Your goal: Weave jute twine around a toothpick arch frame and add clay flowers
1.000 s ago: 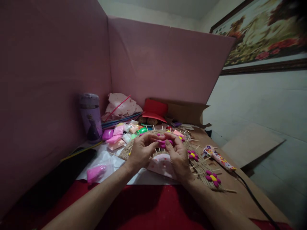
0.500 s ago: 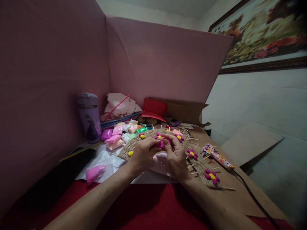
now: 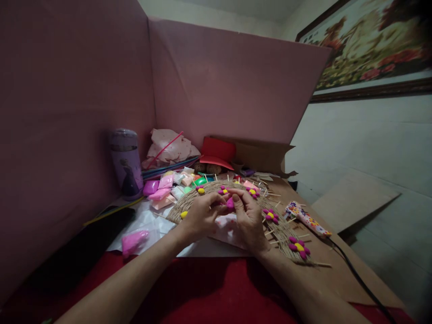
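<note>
My left hand (image 3: pixel 201 216) and my right hand (image 3: pixel 248 215) meet over a curved woven straw piece (image 3: pixel 283 231). Between their fingertips they pinch a small lump of pink clay (image 3: pixel 230 204). Both hands are closed on it. The straw piece carries several pink clay flowers with yellow centres (image 3: pixel 299 247) and thin wooden sticks poke out of it. Beneath my hands lies a pale dotted sheet (image 3: pixel 227 229).
A purple bottle (image 3: pixel 127 163) stands at the left by the pink cardboard screen (image 3: pixel 219 81). Packets of coloured clay (image 3: pixel 161 189) lie behind the straw piece, a pink bag (image 3: pixel 134 241) lies near left. A patterned glue gun (image 3: pixel 305 218) with a black cable lies right. Red cloth covers the near edge.
The hands have dropped slightly toward me and the pink lump has been worked smaller and rounder between the fingertips. More of the flowers behind the hands now show.
</note>
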Demonstrator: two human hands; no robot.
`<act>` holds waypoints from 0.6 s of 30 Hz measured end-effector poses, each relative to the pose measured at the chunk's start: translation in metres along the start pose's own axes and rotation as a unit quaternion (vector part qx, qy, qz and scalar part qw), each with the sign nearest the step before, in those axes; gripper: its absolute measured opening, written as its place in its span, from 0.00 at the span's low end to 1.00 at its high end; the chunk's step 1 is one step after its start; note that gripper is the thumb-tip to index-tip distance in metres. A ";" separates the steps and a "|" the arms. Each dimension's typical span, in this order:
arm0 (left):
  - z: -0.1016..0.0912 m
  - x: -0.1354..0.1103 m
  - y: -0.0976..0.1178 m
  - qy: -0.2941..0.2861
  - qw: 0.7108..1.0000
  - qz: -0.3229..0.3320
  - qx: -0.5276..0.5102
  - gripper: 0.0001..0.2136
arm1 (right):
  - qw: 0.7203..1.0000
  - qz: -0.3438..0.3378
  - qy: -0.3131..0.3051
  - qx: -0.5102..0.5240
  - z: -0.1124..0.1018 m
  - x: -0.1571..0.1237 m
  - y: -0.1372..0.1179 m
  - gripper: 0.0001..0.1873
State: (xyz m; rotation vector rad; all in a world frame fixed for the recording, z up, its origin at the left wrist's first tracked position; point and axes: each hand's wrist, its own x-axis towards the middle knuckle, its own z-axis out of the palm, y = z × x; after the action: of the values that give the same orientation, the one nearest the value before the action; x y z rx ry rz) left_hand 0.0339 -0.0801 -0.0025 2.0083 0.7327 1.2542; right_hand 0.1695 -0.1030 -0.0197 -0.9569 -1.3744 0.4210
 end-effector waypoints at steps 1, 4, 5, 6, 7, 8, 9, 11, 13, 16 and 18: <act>0.000 0.000 0.001 -0.006 0.997 -0.044 -0.070 0.06 | 1.000 0.008 0.001 0.008 0.000 0.000 0.000 0.11; -0.001 0.002 0.004 0.001 0.966 -0.133 -0.220 0.09 | 0.998 0.041 0.002 0.047 0.001 0.002 0.001 0.12; -0.002 0.002 0.005 0.007 0.960 -0.145 -0.238 0.10 | 0.997 0.049 0.002 0.057 0.001 0.002 0.001 0.12; -0.002 0.003 0.005 0.013 0.957 -0.152 -0.246 0.10 | 0.996 0.054 0.002 0.064 0.001 0.003 0.001 0.12; -0.003 0.003 0.005 0.015 0.956 -0.157 -0.247 0.10 | 0.996 0.055 0.001 0.067 0.001 0.003 0.001 0.12; -0.002 0.004 0.006 0.017 0.956 -0.160 -0.245 0.10 | 0.996 0.054 0.000 0.068 0.001 0.003 0.001 0.12; -0.002 0.004 0.006 0.018 0.956 -0.161 -0.246 0.10 | 0.996 0.051 -0.001 0.067 0.001 0.002 0.000 0.12; 0.001 0.004 0.008 0.018 0.955 -0.156 -0.252 0.10 | 0.997 0.041 -0.005 0.059 0.002 0.001 -0.002 0.13; 0.003 0.003 0.010 0.008 0.956 -0.150 -0.253 0.10 | 0.998 0.030 -0.011 0.049 0.002 -0.001 -0.003 0.12; 0.004 0.002 0.010 -0.010 0.956 -0.158 -0.248 0.12 | 0.999 0.026 -0.011 0.039 0.002 -0.002 -0.001 0.12; 0.002 0.002 0.008 0.000 0.953 -0.165 -0.255 0.12 | 0.999 0.028 0.000 0.037 0.003 -0.001 0.001 0.12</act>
State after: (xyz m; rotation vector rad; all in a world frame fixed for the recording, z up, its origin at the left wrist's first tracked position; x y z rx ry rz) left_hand 0.0375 -0.0845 0.0036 1.4022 0.6308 1.1046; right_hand 0.1669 -0.1027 -0.0213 -0.9363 -1.3259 0.5094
